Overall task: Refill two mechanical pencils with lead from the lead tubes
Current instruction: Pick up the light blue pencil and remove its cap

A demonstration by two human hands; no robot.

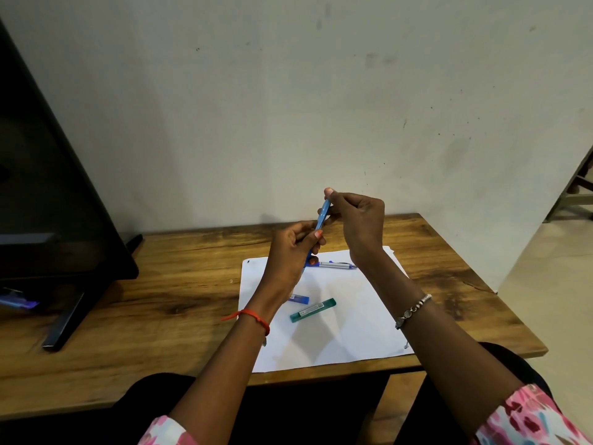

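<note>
A light blue mechanical pencil (323, 214) is held upright above the table. My left hand (293, 252) grips its lower barrel. My right hand (357, 223) pinches its top end between thumb and fingers. A second pencil (337, 265), silver with blue ends, lies on the white paper (337, 332) behind my hands. A green lead tube (313, 310) lies slanted on the paper. A blue lead tube (300, 298) lies beside it, partly hidden by my left wrist.
The wooden table (160, 303) stands against a pale wall. A black monitor (48, 187) on a stand fills the left side. The table's right edge drops to the floor, and my lap is under the front edge.
</note>
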